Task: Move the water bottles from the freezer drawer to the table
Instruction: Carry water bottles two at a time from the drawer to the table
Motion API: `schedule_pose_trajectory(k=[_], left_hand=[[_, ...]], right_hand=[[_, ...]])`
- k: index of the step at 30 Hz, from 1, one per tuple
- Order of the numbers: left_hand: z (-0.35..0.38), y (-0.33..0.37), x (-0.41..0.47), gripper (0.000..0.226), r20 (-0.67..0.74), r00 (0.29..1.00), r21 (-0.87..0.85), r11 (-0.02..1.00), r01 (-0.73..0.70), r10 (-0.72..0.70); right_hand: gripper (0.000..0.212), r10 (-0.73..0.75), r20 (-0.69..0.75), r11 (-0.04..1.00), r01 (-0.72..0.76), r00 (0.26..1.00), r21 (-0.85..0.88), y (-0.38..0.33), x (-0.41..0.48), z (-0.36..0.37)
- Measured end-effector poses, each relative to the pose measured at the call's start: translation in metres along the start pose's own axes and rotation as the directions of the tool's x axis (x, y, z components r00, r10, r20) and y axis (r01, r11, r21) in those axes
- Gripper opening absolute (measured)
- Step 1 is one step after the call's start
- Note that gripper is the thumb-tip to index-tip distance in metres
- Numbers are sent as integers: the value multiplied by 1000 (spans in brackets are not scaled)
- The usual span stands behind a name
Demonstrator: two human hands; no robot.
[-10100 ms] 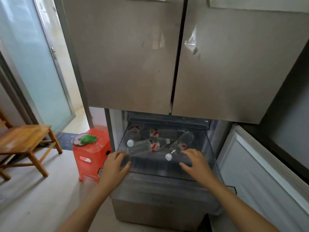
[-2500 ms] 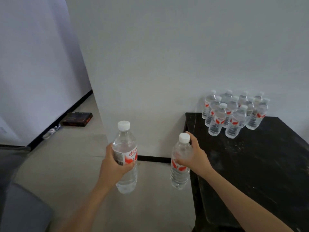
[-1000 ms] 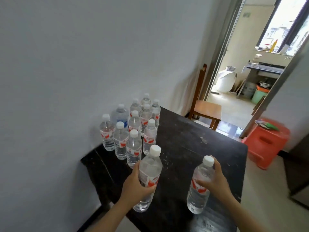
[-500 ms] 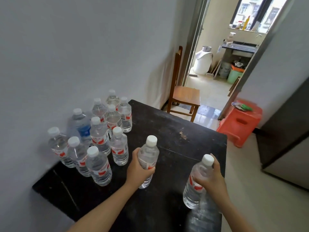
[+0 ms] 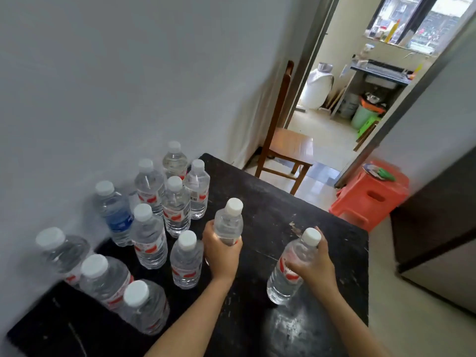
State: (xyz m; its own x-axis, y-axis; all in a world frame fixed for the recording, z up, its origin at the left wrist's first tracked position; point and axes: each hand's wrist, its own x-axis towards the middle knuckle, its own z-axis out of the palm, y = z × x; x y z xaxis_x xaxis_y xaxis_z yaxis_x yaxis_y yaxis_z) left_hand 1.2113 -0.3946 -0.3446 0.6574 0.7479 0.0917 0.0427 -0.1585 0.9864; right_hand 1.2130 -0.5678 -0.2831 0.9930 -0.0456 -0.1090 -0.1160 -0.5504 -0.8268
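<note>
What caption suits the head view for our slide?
Left hand grips one clear white-capped plastic water bottle, right hand a second bottle, at a worn black table beside standing bottles.

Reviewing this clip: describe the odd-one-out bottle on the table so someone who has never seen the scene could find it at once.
Find the black table against the grey wall, with a cluster of water bottles standing along its wall side. The blue-label bottle stands in the row nearest the wall, roughly midway along. It alone wears a blue label; its neighbours' visible labels are red.

No legible text: red-white bottle labels (image 5: 150,247) blurred, blue label (image 5: 119,222) likewise; print unreadable.
</note>
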Motion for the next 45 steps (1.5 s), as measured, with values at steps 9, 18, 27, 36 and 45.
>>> schedule_pose_trajectory(k=[9,18,27,36,45], left_hand=[[14,-29,32,47,-203,979,59,998,-17,29],[20,-46,44,66,-335,942,93,993,73,-38],[24,-42,39,63,-326,934,-32,989,145,-147],[26,-20,26,80,-222,855,-34,880,474,-470],[9,-2,-16,59,300,642,66,687,724,-705]], right_hand=[[74,-109,171,987,127,979,-97,-43,82,71],[69,-210,405,960,266,890,-89,-72,149,123],[69,-218,537,950,302,815,-74,-64,153,135],[93,-159,548,959,259,821,-111,-58,145,135],[104,-133,410,941,245,902,-235,-21,92,56]])
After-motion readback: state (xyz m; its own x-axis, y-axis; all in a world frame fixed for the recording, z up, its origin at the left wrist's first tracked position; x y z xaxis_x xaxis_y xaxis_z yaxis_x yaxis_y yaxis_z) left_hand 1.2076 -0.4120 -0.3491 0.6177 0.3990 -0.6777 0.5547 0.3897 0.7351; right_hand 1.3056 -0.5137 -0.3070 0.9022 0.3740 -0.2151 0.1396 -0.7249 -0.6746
